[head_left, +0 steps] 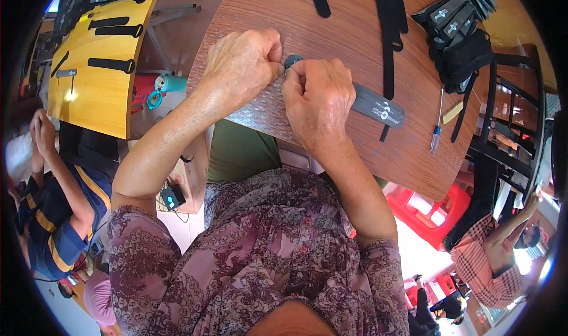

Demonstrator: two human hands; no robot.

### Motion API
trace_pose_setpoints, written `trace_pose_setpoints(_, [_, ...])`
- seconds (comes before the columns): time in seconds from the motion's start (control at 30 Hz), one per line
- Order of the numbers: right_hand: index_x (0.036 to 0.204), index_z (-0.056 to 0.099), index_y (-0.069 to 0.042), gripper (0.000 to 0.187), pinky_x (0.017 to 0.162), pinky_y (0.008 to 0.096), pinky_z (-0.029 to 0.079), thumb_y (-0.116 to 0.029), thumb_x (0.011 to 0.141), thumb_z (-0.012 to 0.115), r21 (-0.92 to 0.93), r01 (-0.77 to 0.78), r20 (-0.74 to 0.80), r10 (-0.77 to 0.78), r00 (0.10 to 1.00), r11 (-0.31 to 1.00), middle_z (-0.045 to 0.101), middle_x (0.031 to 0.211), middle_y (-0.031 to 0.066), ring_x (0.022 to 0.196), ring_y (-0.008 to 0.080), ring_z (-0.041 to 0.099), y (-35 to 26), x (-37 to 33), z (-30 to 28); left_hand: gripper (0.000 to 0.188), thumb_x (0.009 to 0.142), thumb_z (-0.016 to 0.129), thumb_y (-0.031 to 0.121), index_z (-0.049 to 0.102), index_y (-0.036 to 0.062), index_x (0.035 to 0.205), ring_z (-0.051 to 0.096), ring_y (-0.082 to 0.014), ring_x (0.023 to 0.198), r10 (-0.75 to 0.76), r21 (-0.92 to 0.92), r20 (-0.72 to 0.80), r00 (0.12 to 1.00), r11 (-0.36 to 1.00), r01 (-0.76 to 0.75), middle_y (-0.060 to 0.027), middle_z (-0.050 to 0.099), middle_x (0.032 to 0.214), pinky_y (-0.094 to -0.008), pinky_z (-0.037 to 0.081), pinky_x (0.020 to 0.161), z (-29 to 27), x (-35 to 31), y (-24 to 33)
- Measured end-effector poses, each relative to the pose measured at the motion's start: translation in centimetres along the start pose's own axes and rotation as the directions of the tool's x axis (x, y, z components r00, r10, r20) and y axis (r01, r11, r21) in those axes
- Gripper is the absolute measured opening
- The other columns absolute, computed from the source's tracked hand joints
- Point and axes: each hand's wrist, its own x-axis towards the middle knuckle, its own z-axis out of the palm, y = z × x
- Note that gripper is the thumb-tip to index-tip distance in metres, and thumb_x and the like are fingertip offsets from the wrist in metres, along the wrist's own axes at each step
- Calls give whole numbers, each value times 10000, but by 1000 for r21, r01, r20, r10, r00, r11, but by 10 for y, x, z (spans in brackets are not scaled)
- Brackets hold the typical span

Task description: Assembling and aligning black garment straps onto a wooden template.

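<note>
Both hands meet at the near edge of the brown wooden surface: the left hand and the right hand pinch one small dark round knob at the end of a flat grey strap lying under the right hand. Beyond, to the right, lie one blue-handled screwdriver, two loose black straps and a heap of black straps.

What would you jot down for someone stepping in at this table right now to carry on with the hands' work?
Left hand: fingers pinched shut at the end of the grey strap, against a small round dark piece.
Right hand: lies on the strap, fingertips pinching at that same round piece.
The strap lies flat on the wooden table, its printed end sticking out past the right hand.
Nearby: a screwdriver, loose black straps, a pile of finished-looking straps.
Whether the round piece is attached is hidden by the fingers.
</note>
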Motion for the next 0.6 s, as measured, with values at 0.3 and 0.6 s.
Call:
trace_pose_setpoints(0.3, [668,552,-46,86,613,415,385,-32,668,637,158,-109,75,98,992,981,555,653,126,645,313,511,3,1,-5,147,679,653,129,567,35,753,592,-262,602,63,132,65,996,989,-71,-118,602,641,-364,440,564,-2,2,-9])
trace_pose_setpoints(0.6, [672,559,-45,75,609,416,388,-32,681,633,162,-107,97,92,991,981,556,642,126,646,312,515,4,3,-6,122,684,612,162,591,47,720,607,-344,710,3,18,81,997,1000,-4,-145,614,662,-454,445,630,-4,1,-2])
